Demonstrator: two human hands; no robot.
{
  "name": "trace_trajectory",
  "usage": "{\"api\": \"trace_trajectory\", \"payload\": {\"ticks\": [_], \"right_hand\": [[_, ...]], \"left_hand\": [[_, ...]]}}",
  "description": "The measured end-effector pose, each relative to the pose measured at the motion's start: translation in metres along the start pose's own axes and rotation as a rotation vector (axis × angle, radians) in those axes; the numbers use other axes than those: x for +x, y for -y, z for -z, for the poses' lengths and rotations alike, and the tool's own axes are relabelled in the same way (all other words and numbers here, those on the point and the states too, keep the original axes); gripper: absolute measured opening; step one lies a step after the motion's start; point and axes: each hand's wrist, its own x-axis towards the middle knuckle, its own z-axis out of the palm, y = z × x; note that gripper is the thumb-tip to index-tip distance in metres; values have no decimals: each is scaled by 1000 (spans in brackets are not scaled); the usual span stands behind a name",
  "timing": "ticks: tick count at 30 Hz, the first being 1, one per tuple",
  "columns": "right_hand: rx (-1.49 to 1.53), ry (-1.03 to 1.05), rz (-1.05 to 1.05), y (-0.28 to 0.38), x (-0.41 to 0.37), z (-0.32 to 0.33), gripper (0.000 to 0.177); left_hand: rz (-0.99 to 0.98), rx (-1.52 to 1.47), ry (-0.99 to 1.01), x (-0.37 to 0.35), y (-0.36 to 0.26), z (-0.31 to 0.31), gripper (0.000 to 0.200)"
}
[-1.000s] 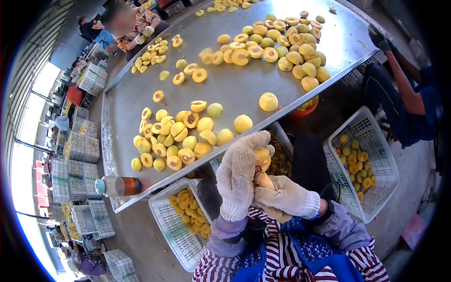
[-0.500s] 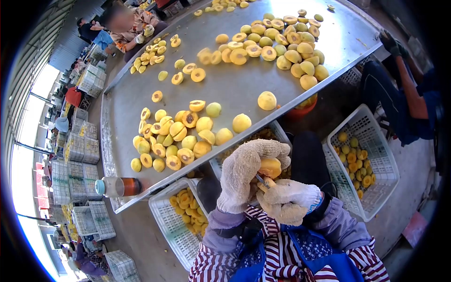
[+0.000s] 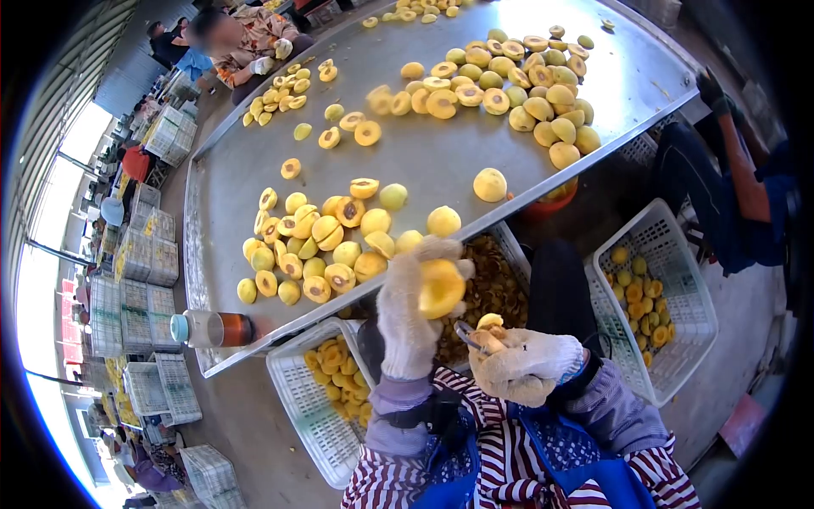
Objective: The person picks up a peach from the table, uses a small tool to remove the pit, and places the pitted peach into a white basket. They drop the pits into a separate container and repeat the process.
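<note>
My left hand, in a pale knitted glove, is closed round a yellow peach half just off the table's near edge. Its hollowed side faces up toward me. Lower and to the right, my gloved right hand grips a pitting tool with a curved metal end; most of its handle is hidden in the fingers. A small yellow-brown scrap of peach sits at the tool. Below and between the hands stands a crate of brown pits and scraps.
Halved peaches lie in piles on the metal table, whose raised edge runs before me. A bottle rests at its left corner. Crates of peach halves stand left and right. Co-workers sit at far left and right.
My left hand has moved up and left with the peach half, away from the tool. My right hand stays low, still gripping the tool, with a scrap now visible at it.
</note>
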Motion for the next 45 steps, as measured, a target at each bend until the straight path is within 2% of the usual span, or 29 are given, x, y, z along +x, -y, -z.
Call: {"api": "trace_trajectory", "payload": {"ticks": [2,4,7,9,10,11,12,14,15,16,17,18,20,23,26,27,30,31,34,35,36,38,40,41,43,45], "right_hand": [[-9,-95,-45,3,-4,6,28],[54,-88,-112,4,-5,8,31],[27,-55,-130,9,7,-3,35],[42,-30,-182,9,16,-5,35],[38,-18,-200,12,20,-4,34],[59,-46,-140,8,21,0,30],[-114,-182,-138,10,25,5,27],[-172,-538,62,13,25,-6,32],[-228,-631,198,6,32,2,32],[-247,-732,184,6,25,7,30],[-197,-759,186,12,23,9,29],[-144,-784,185,15,21,12,28],[-104,-768,188,16,21,19,28],[-179,-764,185,20,20,16,29],[-269,-791,213,17,18,24,31],[-247,-782,214,14,19,28,31],[-217,-769,219,14,21,38,31],[-226,-770,216,16,23,36,31],[-292,-759,267,18,27,35,30],[-307,-749,289,19,25,36,30],[-310,-742,303,17,24,35,30],[-225,-744,297,19,27,34,29],[-247,-735,266,21,26,33,31],[-400,-790,291,19,29,31,33],[-700,-865,372,21,33,27,38],[-795,-883,367,18,35,26,32]], "left_hand": [[-116,89,-130,-2,-2,55,47],[-387,1404,-334,2,7,127,57],[-554,1417,-305,-15,1,115,60],[-222,282,104,-35,-24,60,59],[-238,161,364,-29,-5,63,62],[37,179,342,-35,-12,46,52],[-208,596,508,-24,-13,48,43],[-64,617,401,-10,-7,40,37],[-39,580,410,2,-10,34,36],[-13,542,419,14,-12,29,35],[1,521,371,33,1,33,30],[-227,758,304,51,9,30,30],[-482,1048,287,97,41,38,30],[-394,1333,452,146,73,39,30],[-160,1629,336,167,72,31,27],[-111,1664,233,173,73,29,32],[-16,1693,160,179,64,22,46],[112,1756,239,181,59,19,68],[-62,1512,148,189,74,45,70],[13,1227,123,186,71,53,68],[295,578,120,181,65,52,62],[281,-203,212,163,72,53,60],[238,-364,270,132,59,40,60],[242,-468,271,119,57,34,63],[241,-468,234,100,59,29,63],[209,-474,223,80,54,19,64]]}}
